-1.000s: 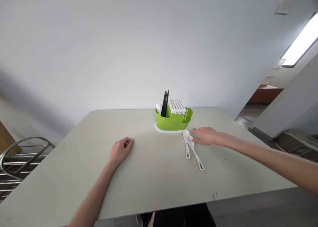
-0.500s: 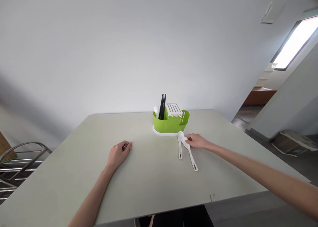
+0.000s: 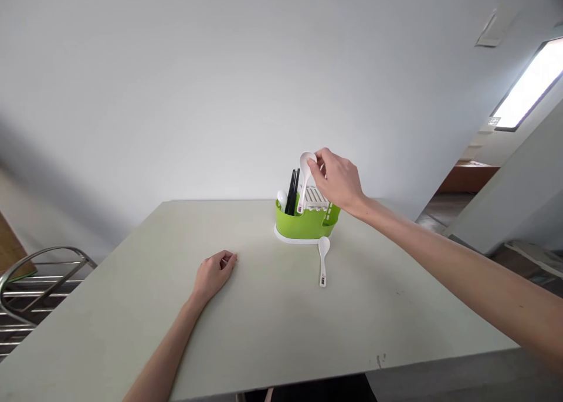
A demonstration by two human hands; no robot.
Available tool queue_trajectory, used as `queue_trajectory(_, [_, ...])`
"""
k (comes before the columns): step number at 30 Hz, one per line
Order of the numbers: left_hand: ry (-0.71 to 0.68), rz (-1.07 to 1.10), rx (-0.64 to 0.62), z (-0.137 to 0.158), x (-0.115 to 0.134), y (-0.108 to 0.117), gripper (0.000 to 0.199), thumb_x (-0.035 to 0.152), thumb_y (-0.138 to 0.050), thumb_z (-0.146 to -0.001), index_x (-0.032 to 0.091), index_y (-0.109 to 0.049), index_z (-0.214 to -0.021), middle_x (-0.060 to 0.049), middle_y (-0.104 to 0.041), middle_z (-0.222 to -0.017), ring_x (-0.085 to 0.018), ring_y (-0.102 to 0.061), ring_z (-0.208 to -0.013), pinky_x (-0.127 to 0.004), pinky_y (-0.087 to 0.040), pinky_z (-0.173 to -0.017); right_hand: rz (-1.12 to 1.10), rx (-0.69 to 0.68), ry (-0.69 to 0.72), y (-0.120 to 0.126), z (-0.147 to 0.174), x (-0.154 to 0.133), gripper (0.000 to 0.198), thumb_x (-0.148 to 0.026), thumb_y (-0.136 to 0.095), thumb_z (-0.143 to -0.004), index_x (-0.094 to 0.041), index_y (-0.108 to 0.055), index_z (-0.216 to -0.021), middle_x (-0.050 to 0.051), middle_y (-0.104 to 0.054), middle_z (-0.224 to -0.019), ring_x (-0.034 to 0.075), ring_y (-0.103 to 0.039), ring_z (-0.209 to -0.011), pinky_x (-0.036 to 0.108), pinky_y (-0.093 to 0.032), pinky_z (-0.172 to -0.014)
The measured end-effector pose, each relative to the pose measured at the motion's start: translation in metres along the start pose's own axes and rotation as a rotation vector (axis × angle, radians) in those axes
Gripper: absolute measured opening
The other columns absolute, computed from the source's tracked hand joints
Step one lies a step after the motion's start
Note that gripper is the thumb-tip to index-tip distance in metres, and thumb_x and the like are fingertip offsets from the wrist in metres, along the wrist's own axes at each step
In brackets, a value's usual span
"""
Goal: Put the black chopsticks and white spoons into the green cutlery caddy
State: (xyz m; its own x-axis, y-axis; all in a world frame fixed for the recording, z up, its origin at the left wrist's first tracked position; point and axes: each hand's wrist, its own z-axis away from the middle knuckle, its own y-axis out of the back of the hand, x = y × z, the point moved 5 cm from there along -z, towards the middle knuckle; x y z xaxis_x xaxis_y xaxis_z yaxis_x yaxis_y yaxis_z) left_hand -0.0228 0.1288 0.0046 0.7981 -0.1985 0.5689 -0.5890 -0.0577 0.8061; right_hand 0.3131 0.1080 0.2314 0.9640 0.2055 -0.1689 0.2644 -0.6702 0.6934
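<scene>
Pinched by its bowl in my right hand (image 3: 338, 178), a white soup spoon (image 3: 304, 182) hangs handle-down in front of the green cutlery holder (image 3: 294, 227). Whether its handle tip touches the holder I cannot tell. Inside the holder's left part stand black chopsticks (image 3: 292, 193) and another white spoon (image 3: 282, 199), bowl up. A second soup spoon (image 3: 323, 260) lies on the table just before the holder, its handle toward me. My left hand (image 3: 214, 273) rests on the table to the left, fingers curled closed; what is in them, if anything, is hidden.
The pale table (image 3: 264, 326) stands against a white wall (image 3: 220, 97). A metal rack (image 3: 41, 284) is beyond its left edge. On the floor at right sits a grey bin-like container (image 3: 532, 264). A white slotted rack (image 3: 314, 196) tops the holder.
My right hand has lifted one soup spoon off the table and carried it up to the holder, turned handle-down. The other soup spoon and my left hand stay in place.
</scene>
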Motion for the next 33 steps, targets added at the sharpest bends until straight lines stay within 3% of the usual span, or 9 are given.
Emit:
queue_trajectory(3, [0.0,0.002,-0.004,0.0,0.0,-0.001,0.039,0.057,-0.045,-0.093,0.027,-0.067,-0.082,-0.001,-0.073,-0.079,-0.021,-0.063,-0.07,-0.03,-0.043,-0.066,0.11,-0.019,0.046,-0.015,-0.015,-0.012,0.037,-0.038,-0.027,-0.111,-0.018,-0.057,-0.117,0.011,-0.075,-0.108,0.023,-0.066,-0.083,0.03,-0.031,-0.064])
queue_trajectory(7, [-0.007,0.01,0.003,0.001,0.0,0.0,0.039,0.057,-0.044,-0.094,0.027,-0.067,-0.082,-0.001,-0.073,-0.079,-0.021,-0.062,-0.071,-0.03,-0.043,-0.067,0.225,-0.147,0.102,-0.053,-0.014,-0.024,0.042,-0.036,-0.021,-0.112,-0.016,-0.055,-0.126,0.016,-0.074,-0.117,0.024,-0.068,-0.084,0.03,-0.027,-0.062])
queue_trajectory(13, [0.011,0.001,0.005,0.002,-0.001,-0.002,0.038,0.054,-0.044,-0.094,0.027,-0.067,-0.082,-0.001,-0.073,-0.08,-0.021,-0.063,-0.072,-0.031,-0.042,-0.066,0.251,-0.315,0.209,-0.097,-0.001,-0.039,0.038,-0.025,-0.024,-0.109,-0.018,-0.054,-0.131,0.014,-0.076,-0.115,0.025,-0.07,-0.088,0.031,-0.029,-0.064])
queue_trajectory(16, [0.009,0.005,-0.002,0.001,-0.002,-0.004,0.037,0.053,-0.044,-0.095,0.026,-0.068,-0.084,-0.001,-0.074,-0.081,-0.021,-0.064,-0.074,-0.031,-0.042,-0.067,0.238,-0.385,0.191,-0.11,0.001,-0.042,0.036,-0.021,-0.034,-0.104,-0.02,-0.052,-0.136,0.013,-0.077,-0.112,0.026,-0.071,-0.089,0.031,-0.033,-0.067])
queue_trajectory(23, [0.01,0.001,-0.006,0.0,-0.005,-0.007,0.037,0.053,-0.045,-0.096,0.026,-0.067,-0.084,0.0,-0.073,-0.081,-0.02,-0.063,-0.073,-0.031,-0.042,-0.068,0.19,-0.498,0.062,-0.137,0.003,-0.037,0.039,-0.022,-0.049,-0.095,-0.019,-0.048,-0.134,0.01,-0.076,-0.095,0.03,-0.071,-0.086,0.034,-0.041,-0.069])
queue_trajectory(33, [0.01,0.0,-0.002,0.0,-0.006,-0.006,0.037,0.053,-0.046,-0.095,0.026,-0.068,-0.083,0.0,-0.073,-0.08,-0.019,-0.062,-0.071,-0.031,-0.042,-0.066,0.075,-0.561,0.004,-0.141,0.005,-0.037,0.038,-0.029,-0.057,-0.09,-0.02,-0.05,-0.126,0.011,-0.076,-0.103,0.029,-0.07,-0.089,0.032,-0.04,-0.064])
